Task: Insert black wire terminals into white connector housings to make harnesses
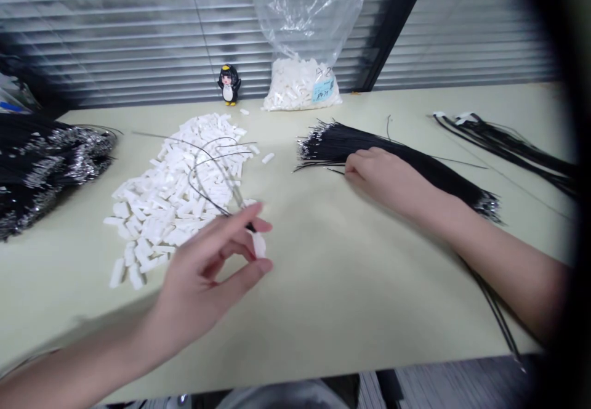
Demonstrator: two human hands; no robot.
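My left hand (203, 276) pinches a small white plastic connector housing (259, 245) between thumb and fingers. Thin black wires (207, 198) run from it and loop back over a heap of similar white housings (184, 181). My right hand (385, 175) lies over the near side of a bundle of black wires (344, 135) with silvery crimped ends. Its fingers are closed on a single black wire (333, 170), whose tip pokes out to the left of them. The rest of that wire is hidden by the hand.
At the far left lies a large pile of black wires (55, 162). A clear bag of white housings (295, 85) and a penguin figurine (228, 85) stand by the blinds. Wires with white connectors (503, 141) lie at right; others (501, 319) hang over the table's front edge.
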